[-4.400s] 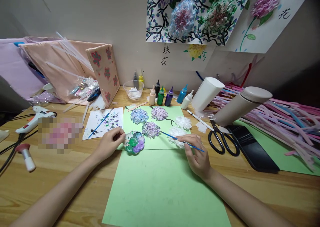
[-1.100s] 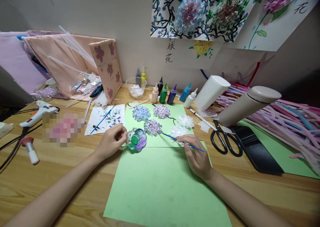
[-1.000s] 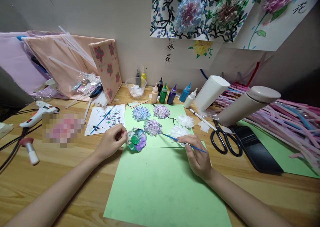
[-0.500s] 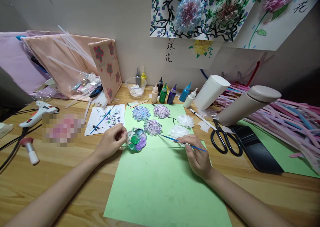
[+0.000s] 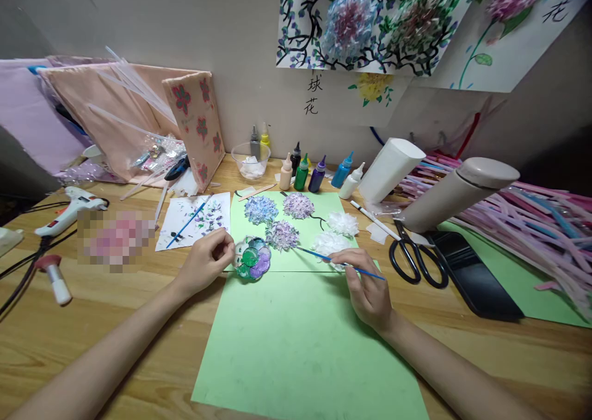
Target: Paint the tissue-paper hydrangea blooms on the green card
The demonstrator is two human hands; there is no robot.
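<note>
Flower paintings are hanging on the wall above a cluttered wooden desk (image 5: 92, 321), where a person is working over two green paper sheets. Their right hand (image 5: 367, 287) is pinching a thin blue paintbrush (image 5: 340, 263), its tip lying just beside a purple paper flower (image 5: 282, 235) on the farther green sheet (image 5: 296, 256). Their left hand (image 5: 206, 263) is closing its fingertips on the rim of a flower-shaped paint palette (image 5: 252, 258) at that sheet's near edge. Paint bottles (image 5: 303, 173) are standing in a row behind, black scissors (image 5: 414, 259) lying to the right, a glue gun (image 5: 69, 210) to the left.
</note>
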